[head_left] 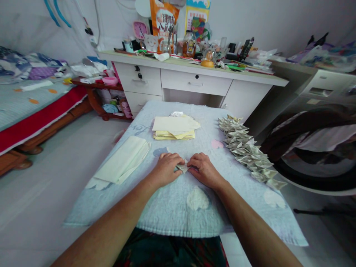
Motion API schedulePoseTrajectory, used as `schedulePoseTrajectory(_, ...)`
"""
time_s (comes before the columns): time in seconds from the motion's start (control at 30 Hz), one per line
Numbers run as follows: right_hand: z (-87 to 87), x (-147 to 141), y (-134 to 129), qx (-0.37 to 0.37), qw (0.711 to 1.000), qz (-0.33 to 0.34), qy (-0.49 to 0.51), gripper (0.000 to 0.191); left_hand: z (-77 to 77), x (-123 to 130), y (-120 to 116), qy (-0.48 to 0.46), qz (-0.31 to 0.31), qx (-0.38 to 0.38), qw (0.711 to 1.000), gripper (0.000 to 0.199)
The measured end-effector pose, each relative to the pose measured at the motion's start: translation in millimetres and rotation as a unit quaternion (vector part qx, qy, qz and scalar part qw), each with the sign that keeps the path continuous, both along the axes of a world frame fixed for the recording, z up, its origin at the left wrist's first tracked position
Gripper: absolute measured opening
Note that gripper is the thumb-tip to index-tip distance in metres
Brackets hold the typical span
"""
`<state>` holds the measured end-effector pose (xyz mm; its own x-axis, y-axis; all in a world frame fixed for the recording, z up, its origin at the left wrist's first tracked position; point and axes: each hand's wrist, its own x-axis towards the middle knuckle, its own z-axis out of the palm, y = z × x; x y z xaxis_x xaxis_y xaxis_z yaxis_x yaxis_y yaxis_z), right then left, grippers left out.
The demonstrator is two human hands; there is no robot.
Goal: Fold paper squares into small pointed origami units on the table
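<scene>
Between my two hands, a small folded piece of grey-white paper [183, 167] lies low over the cloth-covered table [178, 218]. Fingers of my left hand [167, 168] are bent and closed on its left side. My right hand [204, 170] grips the right side, fingertips pressed together and partly hiding it. Rows of folded paper pieces with pointed tips [244, 146] stand along the table's right side. Ahead of my hands sits a stack of yellow and cream paper sheets [175, 128]. To the left lies a pile of larger pale sheets [122, 159].
A white desk [194, 76] crowded with jars, a pink clock [139, 30] and an orange bag [163, 24] stands beyond the table. At the right is a washing machine [322, 92] with its door open and laundry inside. A bed [33, 104] is on the left.
</scene>
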<state>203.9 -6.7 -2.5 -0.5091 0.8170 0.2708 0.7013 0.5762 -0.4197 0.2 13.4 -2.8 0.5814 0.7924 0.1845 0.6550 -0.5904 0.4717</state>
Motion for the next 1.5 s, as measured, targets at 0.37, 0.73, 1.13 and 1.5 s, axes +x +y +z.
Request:
schedulePoseTrajectory(0.37,-4.0,-4,1,0.014,1.000,0.026,-0.004,0.012,3.4,0,0,0.002,0.001,-0.011,1.000,0.009)
schedulePoseTrajectory(0.73,-6.0,-1,5,0.006,0.999,0.032,0.033,0.013,3.1,1,-2,0.006,-0.003,0.020,1.000,0.006)
schedulePoseTrajectory(1.13,-7.0,-4,3,-0.006,1.000,-0.015,0.013,0.016,-15.2,-2,-4,-0.059,-0.014,0.066,0.996,0.009)
schedulePoseTrajectory(1.5,-4.5,-7,6,-0.020,1.000,-0.008,0.003,0.012,-13.3,-6,-3,-0.053,0.029,0.042,0.997,0.007)
